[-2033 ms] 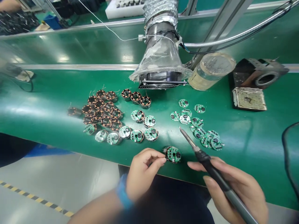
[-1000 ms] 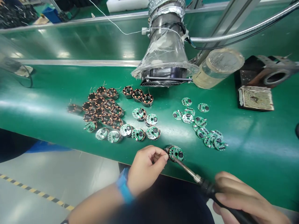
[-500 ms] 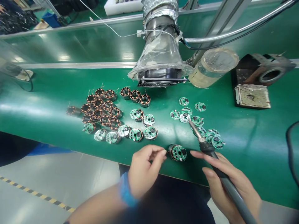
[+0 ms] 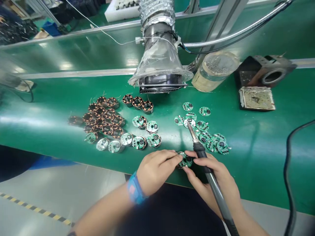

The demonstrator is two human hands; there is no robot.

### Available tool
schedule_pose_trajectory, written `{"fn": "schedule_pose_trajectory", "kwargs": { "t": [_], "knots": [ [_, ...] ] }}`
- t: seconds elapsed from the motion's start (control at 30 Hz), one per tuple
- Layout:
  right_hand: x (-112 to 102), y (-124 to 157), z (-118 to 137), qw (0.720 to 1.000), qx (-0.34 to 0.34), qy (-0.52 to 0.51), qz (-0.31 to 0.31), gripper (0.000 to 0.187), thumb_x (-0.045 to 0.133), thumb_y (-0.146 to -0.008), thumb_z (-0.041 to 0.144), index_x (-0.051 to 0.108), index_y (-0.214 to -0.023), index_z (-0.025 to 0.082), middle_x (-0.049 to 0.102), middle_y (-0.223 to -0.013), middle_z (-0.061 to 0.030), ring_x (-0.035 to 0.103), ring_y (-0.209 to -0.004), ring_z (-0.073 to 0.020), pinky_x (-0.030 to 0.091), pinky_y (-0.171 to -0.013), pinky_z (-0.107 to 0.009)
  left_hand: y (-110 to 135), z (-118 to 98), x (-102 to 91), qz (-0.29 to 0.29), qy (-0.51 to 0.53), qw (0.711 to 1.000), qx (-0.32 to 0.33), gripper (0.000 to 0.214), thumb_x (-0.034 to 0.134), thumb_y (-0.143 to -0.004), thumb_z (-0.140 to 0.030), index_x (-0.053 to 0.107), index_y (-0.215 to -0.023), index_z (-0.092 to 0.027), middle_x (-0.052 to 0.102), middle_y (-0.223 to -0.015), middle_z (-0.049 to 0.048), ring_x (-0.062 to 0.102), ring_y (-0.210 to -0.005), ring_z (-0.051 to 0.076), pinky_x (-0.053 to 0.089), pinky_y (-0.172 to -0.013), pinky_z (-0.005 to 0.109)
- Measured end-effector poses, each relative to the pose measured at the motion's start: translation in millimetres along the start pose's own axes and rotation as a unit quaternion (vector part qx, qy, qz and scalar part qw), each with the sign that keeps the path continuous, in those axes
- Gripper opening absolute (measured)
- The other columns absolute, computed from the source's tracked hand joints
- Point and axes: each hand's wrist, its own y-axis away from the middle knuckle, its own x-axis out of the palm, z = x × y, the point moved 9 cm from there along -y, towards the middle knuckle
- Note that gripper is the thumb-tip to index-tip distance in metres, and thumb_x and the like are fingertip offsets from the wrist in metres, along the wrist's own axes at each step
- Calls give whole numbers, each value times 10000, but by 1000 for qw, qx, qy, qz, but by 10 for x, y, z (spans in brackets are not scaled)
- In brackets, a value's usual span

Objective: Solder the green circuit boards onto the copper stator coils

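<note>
Green bench matting [image 4: 256, 157] runs across in front of me, with a cluster of bare copper-wound coils [image 4: 103, 114] on the left and a group of coils topped with round circuit boards [image 4: 140, 142] just beside it. My left hand [image 4: 157, 170], a blue wristband [image 4: 135, 188] on it, has its fingers together and pressed onto a board-topped coil [image 4: 185, 160] near the bench's front edge. That coil sits between both hands. My right hand [image 4: 211, 173] has its fingers wrapped around a soldering iron [image 4: 209, 183], with the fingertips at the board's other side. The iron's tip stands over loose round boards [image 4: 197, 129].
</note>
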Motion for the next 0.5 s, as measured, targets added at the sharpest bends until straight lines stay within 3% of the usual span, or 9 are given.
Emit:
{"fn": "schedule_pose_trajectory", "kwargs": {
  "t": [0.1,0.2,0.33,0.4,0.5],
  "knots": [
    [22,-18,12,1000,-8,3,12,338,619,-737,129,448,-1006,243,644,-1013,-34,604,-990,-159,507,-820,-305,68,-56,21,81,-50,993,62,253,439,-898,-117,590,-1100,-94,672,-989,119,613,-1023,216,543,-846,336],
    [23,-19,12,1000,-11,-4,19,352,621,-738,125,452,-1027,237,644,-1037,-39,580,-1037,-161,493,-854,-307,81,28,4,100,4,995,-7,284,411,-902,-101,593,-1119,-112,650,-1016,121,629,-966,191,552,-810,298],
    [-109,45,36,1000,-23,-6,21,337,592,-758,124,472,-1060,213,645,-1081,-74,546,-1096,-180,472,-886,-319,112,203,-13,34,138,976,-168,277,475,-864,-71,640,-1069,-156,669,-979,78,639,-893,140,535,-799,237],
    [-248,103,50,999,-26,-20,11,306,528,-783,107,483,-1072,196,683,-985,-73,554,-1073,-182,470,-870,-316,146,286,-10,-6,171,956,-238,211,556,-829,-103,677,-995,-152,689,-925,64,648,-842,137,533,-776,226],
    [-417,182,105,997,-36,-62,19,313,484,-768,89,488,-1063,192,703,-754,-32,603,-919,-188,476,-831,-340,164,342,22,-35,207,935,-287,136,620,-790,-127,710,-892,-140,704,-869,60,654,-803,137,530,-756,218]
  ]
}}
